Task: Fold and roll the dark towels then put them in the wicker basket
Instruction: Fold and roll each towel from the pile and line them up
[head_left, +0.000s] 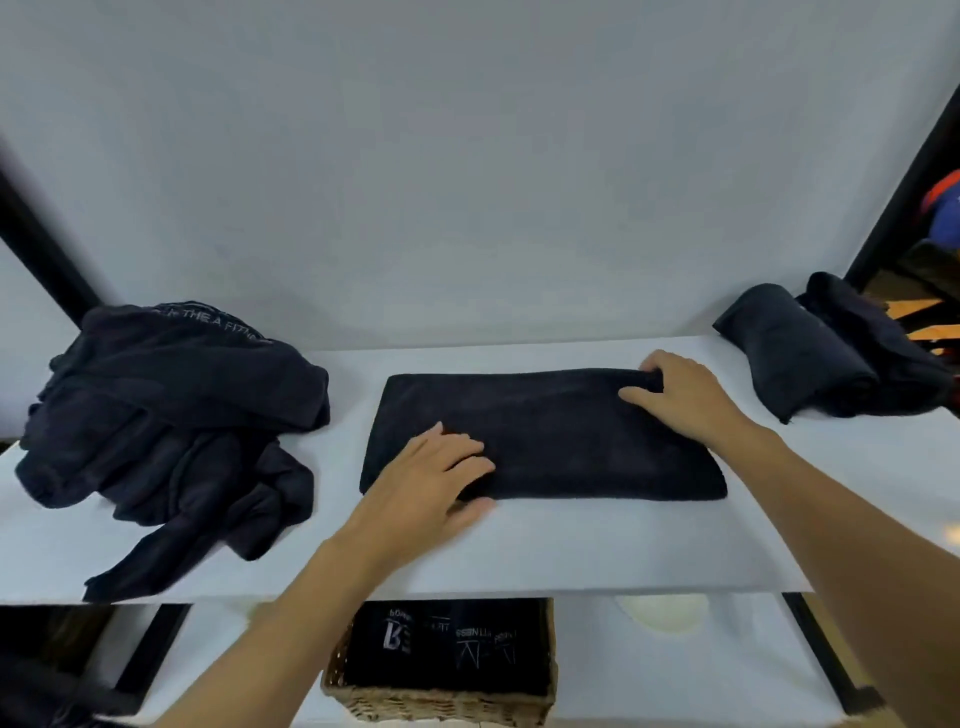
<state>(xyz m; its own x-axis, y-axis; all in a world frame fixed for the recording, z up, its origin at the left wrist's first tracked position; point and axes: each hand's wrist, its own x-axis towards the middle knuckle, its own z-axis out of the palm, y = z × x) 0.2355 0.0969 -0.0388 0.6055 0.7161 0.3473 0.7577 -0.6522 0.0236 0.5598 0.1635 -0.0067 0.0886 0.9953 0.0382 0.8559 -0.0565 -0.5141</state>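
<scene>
The wicker basket (441, 706) sits low under the counter (571, 545), packed with dark towels (447, 649) (white letters on them). On the counter a folded towel (561, 441) lies flat: the left hand (431, 478) rests on its near left end, fingers mostly straight, and the right hand (680, 389) grips its far right corner. A messy towel pile (166, 415) lies left, rolled towels (810, 358) far right.

A single wide-angle view from the person's head looks forward and down, close over the white bench (571, 545). The folded towel (545, 436) sits mid-frame. A plain wall (467, 156) fills the top, and a lower shelf (675, 675) shows beneath the bench's near edge.
</scene>
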